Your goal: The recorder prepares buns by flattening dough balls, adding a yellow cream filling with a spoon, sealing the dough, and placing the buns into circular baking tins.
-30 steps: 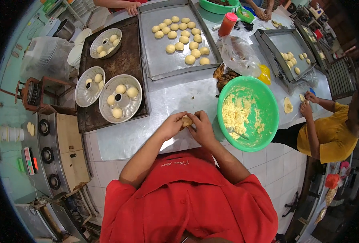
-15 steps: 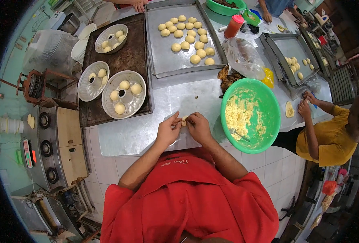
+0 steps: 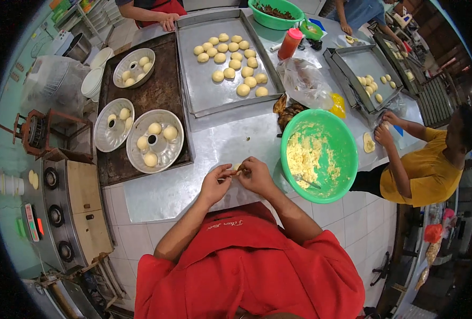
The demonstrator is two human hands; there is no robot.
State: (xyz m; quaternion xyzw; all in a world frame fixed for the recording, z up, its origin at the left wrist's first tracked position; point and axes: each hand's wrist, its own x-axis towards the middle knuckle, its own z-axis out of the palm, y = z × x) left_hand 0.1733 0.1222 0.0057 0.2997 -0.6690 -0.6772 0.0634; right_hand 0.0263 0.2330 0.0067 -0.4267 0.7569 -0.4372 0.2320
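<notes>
In front of me, above the metal table point(image 3: 193, 198), my left hand point(image 3: 216, 184) and my right hand point(image 3: 255, 175) meet at a small pale piece of dough point(image 3: 237, 166). Fingers of both hands pinch its edges and cover most of it. Just right of my right hand stands a green bowl point(image 3: 351, 159) of crumbly yellow filling point(image 3: 305, 154), with a spoon point(image 3: 307, 182) in it. Ahead lies a large metal tray point(image 3: 206, 85) with several round dough balls point(image 3: 229, 73). Nearer left, a fluted ring pan point(image 3: 174, 149) holds more dough balls.
A dark baking tray point(image 3: 164, 69) carries the ring pans. Banana peels point(image 3: 286, 114), a plastic bag point(image 3: 305, 80) and a red bottle point(image 3: 290, 43) are beyond the bowl. At right a person in yellow point(image 3: 427, 165) works dough near another tray point(image 3: 371, 64). A stove point(image 3: 60, 207) stands left.
The whole view has shifted, so the trays and bowl appear lower and further left. My fingers have shifted slightly around the dough, which is now more covered.
</notes>
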